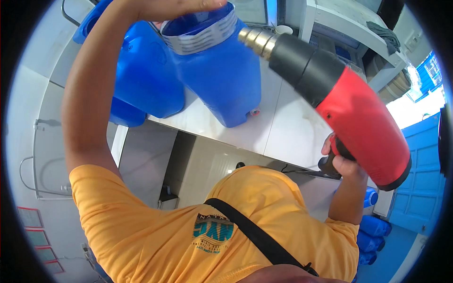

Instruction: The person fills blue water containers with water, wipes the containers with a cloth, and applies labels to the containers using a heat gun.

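Observation:
My right hand (340, 160) grips the handle of a red and black heat gun (351, 111). Its metal nozzle (257, 40) points at the neck of a big blue water container (222, 70) standing on a white counter. A grey-white shrink band (200, 38) wraps the container's neck. My left hand (181, 7) rests on top of that neck, with the arm reaching up from the lower left. A small red-and-white tap (255, 112) sits low on the container's front.
A second blue container (141, 75) stands just left of the first. The white counter (288, 127) runs to the right. Several blue bottles (373, 226) lie on the floor at the lower right, by a blue door (420, 188). White shelves (349, 28) stand behind.

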Motion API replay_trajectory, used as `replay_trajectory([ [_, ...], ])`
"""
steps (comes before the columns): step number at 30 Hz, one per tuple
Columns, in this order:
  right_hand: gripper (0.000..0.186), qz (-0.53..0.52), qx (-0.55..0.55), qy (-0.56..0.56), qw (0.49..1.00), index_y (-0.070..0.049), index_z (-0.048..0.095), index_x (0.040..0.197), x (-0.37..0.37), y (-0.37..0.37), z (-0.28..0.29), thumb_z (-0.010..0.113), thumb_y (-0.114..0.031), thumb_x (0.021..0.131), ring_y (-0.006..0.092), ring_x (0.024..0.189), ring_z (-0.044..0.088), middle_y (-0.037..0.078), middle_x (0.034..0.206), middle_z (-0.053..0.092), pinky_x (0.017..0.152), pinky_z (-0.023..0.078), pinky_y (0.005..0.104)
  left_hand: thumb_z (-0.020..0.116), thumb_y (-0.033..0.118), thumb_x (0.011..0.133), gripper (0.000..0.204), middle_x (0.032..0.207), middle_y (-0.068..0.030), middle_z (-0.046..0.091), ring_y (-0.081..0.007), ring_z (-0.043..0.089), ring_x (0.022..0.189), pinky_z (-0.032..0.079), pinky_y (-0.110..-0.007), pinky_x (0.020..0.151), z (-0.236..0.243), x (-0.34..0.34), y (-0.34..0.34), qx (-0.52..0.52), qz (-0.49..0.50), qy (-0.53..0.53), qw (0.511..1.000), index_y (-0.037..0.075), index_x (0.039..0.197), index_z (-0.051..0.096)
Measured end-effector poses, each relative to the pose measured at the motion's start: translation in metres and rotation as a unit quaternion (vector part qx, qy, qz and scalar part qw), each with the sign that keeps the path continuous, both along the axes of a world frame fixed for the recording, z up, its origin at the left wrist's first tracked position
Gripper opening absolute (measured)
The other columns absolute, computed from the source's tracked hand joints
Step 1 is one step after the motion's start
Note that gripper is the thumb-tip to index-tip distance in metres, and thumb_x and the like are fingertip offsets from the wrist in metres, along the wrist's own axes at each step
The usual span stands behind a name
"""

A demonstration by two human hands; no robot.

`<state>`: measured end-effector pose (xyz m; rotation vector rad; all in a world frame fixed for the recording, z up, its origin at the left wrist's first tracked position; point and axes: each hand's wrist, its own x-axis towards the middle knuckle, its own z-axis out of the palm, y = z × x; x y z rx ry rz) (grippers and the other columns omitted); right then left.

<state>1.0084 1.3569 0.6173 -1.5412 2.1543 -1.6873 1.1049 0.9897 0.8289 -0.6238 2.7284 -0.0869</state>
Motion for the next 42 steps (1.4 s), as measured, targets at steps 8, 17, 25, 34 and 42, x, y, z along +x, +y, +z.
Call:
replay_trajectory([
  [8,0.034,0.044,-0.071,-0.104,0.991,-0.001,0.066,0.091,0.016,-0.008,0.002,0.059,0.011,0.06,0.0145,0.065,0.062,0.001,0.072,0.063,0.062,0.052,0.0296,0.028,0.067,0.1,0.079,0.144,-0.0227,0.048,-0.034,0.05,0.13,0.038,-0.045,0.111,-0.009,0.028,-0.005,0.059,-0.074,0.196,0.976,0.008,0.151,0.035],
  [17,0.066,0.119,-0.019,-0.031,0.992,0.006,0.051,0.131,-0.01,0.009,-0.02,0.071,-0.023,0.075,0.0205,0.07,0.061,0.008,0.079,0.058,0.066,0.05,0.0363,0.028,0.057,0.105,0.068,0.13,-0.0179,0.062,-0.0298,0.056,0.123,0.042,-0.038,0.106,-0.004,0.012,-0.014,0.048,-0.024,0.149,0.987,0.004,0.135,0.057],
  [25,0.058,0.13,-0.033,-0.014,0.991,0.007,0.052,0.126,-0.008,0.006,-0.022,0.073,-0.02,0.08,0.02,0.067,0.059,0.008,0.08,0.06,0.064,0.05,0.0344,0.031,0.055,0.105,0.064,0.129,-0.017,0.061,-0.0293,0.057,0.121,0.043,-0.039,0.105,-0.006,0.022,-0.019,0.103,-0.096,0.233,0.962,0.007,0.143,0.05],
  [34,0.045,0.097,-0.004,-0.124,0.987,0.004,0.058,0.121,0.001,0.003,0.004,0.066,-0.009,0.078,0.0178,0.067,0.06,0.007,0.082,0.064,0.062,0.049,0.031,0.033,0.05,0.106,0.057,0.14,-0.0195,0.054,-0.029,0.051,0.13,0.038,-0.04,0.111,-0.016,0.018,-0.025,0.043,-0.062,0.167,0.983,0.015,0.15,0.043],
  [42,0.048,0.092,0.007,0.066,0.994,0.001,0.058,0.123,0.003,0.008,-0.003,0.063,0.006,0.076,0.02,0.074,0.066,0.013,0.106,0.068,0.066,0.054,0.0306,0.038,0.043,0.106,0.052,0.132,-0.0189,0.06,-0.0274,0.058,0.118,0.043,-0.041,0.104,-0.013,0.033,-0.038,-0.081,-0.162,0.247,0.952,0.006,0.14,0.052],
])
